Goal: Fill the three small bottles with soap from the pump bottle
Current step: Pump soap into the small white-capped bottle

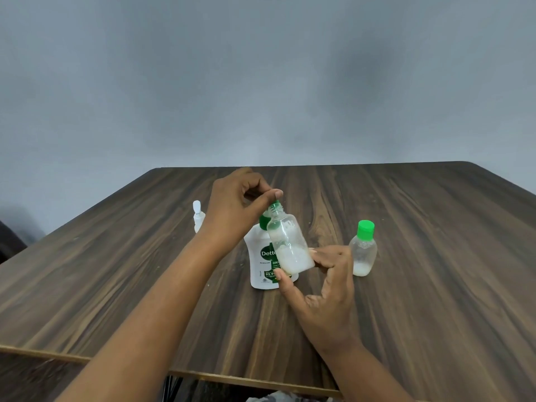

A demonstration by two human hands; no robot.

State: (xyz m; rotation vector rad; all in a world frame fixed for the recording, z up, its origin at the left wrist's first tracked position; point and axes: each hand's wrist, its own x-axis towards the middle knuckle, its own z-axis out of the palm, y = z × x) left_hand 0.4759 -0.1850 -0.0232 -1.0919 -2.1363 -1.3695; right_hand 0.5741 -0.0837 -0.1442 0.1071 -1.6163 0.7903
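— Where is the open small bottle [290, 245]?
— Tilted, its neck up at the green pump, with white soap in its base. My right hand [327, 291] grips it low, fingers [324, 255] pinching the bottom.
— And the pump bottle [261, 265]?
— Upright on the worktop [435, 256], just behind it. My left hand [235, 204] curls its fingers over the pump head. I see a green-capped bottle [364, 250] standing to the right and a white-capped bottle [198, 216] to the left.

Top of pump bottle [261, 256] behind left hand [236, 204].

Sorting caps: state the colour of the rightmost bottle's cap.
Bright green cap; head view.
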